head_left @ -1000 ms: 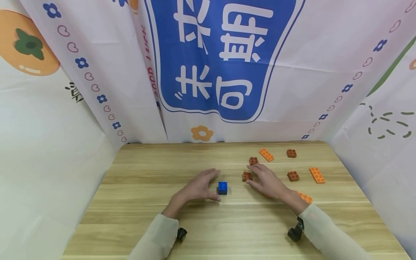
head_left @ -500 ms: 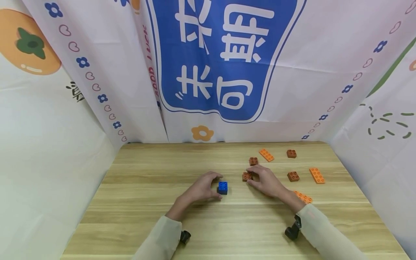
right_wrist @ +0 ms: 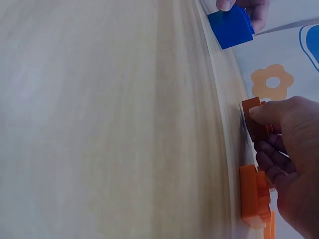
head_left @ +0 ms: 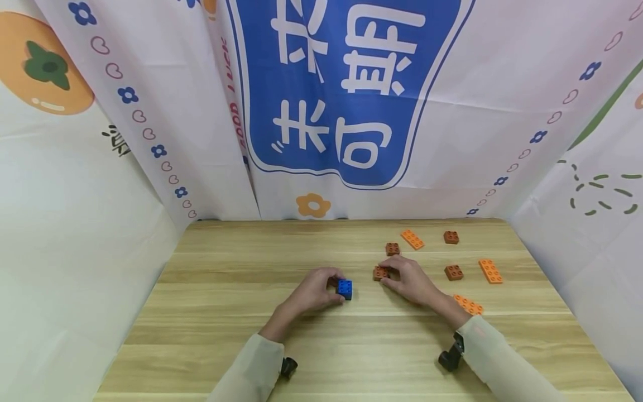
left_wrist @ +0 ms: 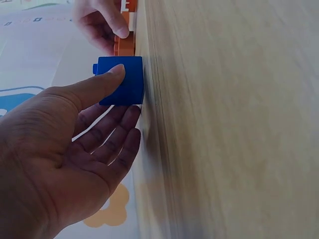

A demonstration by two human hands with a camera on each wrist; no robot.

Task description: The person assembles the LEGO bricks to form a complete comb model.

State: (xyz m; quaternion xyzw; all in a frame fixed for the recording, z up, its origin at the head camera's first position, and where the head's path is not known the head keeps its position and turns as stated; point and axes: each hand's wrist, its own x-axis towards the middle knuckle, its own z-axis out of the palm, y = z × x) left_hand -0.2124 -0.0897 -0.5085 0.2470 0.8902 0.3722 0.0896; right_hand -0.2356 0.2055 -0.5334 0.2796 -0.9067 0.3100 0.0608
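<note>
Near the middle of the table in the head view, my left hand (head_left: 315, 290) pinches a blue toy building brick (head_left: 344, 289) with studs on top. In the left wrist view the thumb lies across the near face of the blue brick (left_wrist: 132, 84), other fingers on its far side. To the right, my right hand (head_left: 412, 283) holds a smaller brown brick (head_left: 379, 273) by its sides. The right wrist view shows the thumb pressed on the brown brick (right_wrist: 255, 128). A short gap separates the two bricks, and both sit at the tabletop.
Just behind the right hand lies another brown brick (head_left: 393, 249), with an orange plate brick (head_left: 413, 239) beyond it. Farther right are two brown bricks (head_left: 454, 272) and an orange plate (head_left: 490, 271). Another orange plate (head_left: 469, 305) is partly under the right forearm. Printed cloth (head_left: 452, 167) encloses the table.
My left fingers have closed in from a wide spread onto the blue brick. My right fingers have come together on the brown brick, which has shifted very slightly left.
</note>
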